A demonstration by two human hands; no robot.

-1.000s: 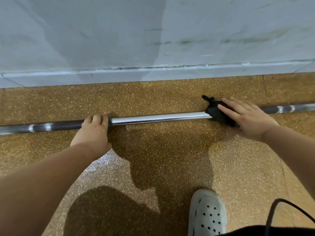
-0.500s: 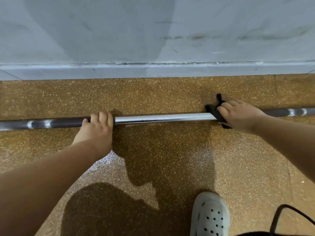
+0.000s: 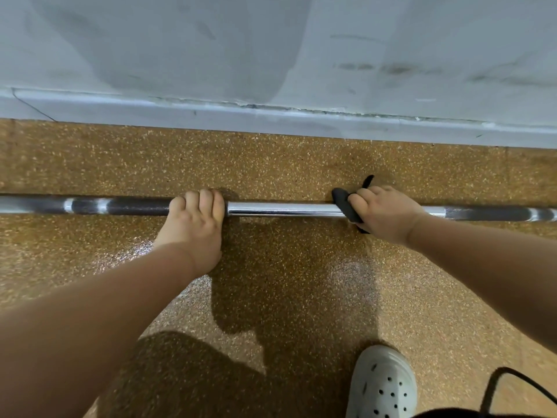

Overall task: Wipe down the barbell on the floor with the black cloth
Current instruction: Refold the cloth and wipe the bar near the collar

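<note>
Black cloth (image 3: 346, 206) wrapped on barbell (image 3: 283, 209), right hand (image 3: 384, 212) gripping, left hand (image 3: 194, 220) steadying

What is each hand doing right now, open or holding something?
Left hand: closed around the barbell, fingers curled over its far side.
Right hand: closed on the black cloth, wrapped around the bar.

Barbell (image 3: 283, 209) lies on the floor (image 3: 301, 297) before the wall (image 3: 271, 55) — shoe (image 3: 381, 384) nearer, right.
</note>
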